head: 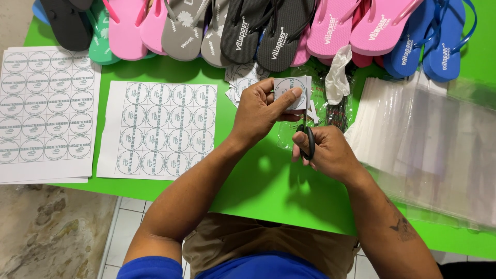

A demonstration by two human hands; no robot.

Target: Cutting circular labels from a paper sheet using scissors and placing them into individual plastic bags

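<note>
While both hands work at frame centre, the items stand as follows.
Left hand: closed on a small paper label, thumb pressed on its face, held above the tabletop.
Right hand: fingers through the black scissors handles, closed on them; blades meet the label's lower edge.
Tabletop: green.
Printed sheet: rows of round labels, left of centre.
Second sheet stack: far left.
Flip-flops: row along the top edge; pink, grey, blue, green.
Clear bags: stacked at right.
</note>
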